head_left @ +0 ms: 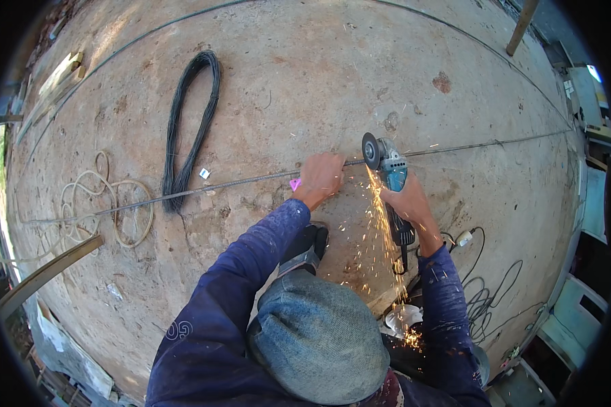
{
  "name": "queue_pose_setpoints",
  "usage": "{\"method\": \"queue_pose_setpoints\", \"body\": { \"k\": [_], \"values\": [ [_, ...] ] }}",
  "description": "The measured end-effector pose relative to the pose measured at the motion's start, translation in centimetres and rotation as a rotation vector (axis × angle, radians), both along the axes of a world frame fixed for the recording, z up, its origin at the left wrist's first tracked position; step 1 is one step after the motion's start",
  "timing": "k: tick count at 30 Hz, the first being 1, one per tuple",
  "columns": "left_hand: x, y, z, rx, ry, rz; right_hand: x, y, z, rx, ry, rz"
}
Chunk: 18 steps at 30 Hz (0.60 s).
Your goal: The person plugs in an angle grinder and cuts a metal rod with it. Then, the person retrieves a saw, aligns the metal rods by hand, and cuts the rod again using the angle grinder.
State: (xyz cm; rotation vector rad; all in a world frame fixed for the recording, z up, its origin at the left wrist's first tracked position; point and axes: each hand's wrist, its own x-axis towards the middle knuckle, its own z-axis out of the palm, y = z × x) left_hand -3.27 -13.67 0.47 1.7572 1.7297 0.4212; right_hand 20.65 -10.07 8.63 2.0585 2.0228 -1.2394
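Observation:
A long thin steel rod (251,179) runs across the ground in front of me. My left hand (322,178) is closed around it, left of the cut. In my right hand (407,199) is a teal and black angle grinder (395,178), gripped by its body. The grinder's disc (371,150) meets the rod just right of my left hand. Orange sparks (379,210) stream down from the disc toward my right forearm and the ground below. A small pink piece (295,184) shows beside my left wrist. The fingers' far sides are hidden.
A looped bundle of dark wire (173,136) lies partly at the rod, on the left. Pale coiled hose (117,203) is farther left. Black cable (482,305) with a white plug (464,238) lies at right. A wooden post (523,27) stands far right.

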Motion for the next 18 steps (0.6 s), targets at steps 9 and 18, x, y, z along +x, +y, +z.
{"method": "queue_pose_setpoints", "body": {
  "k": [9,18],
  "values": [
    [0.0,0.1,0.3,0.006,-0.017,0.032,-0.3,0.0,0.6,-0.068,-0.034,-0.035],
    [-0.2,0.2,-0.2,0.004,-0.02,0.03,-1.1,-0.3,2.0,0.01,0.023,-0.005]
  ]
}}
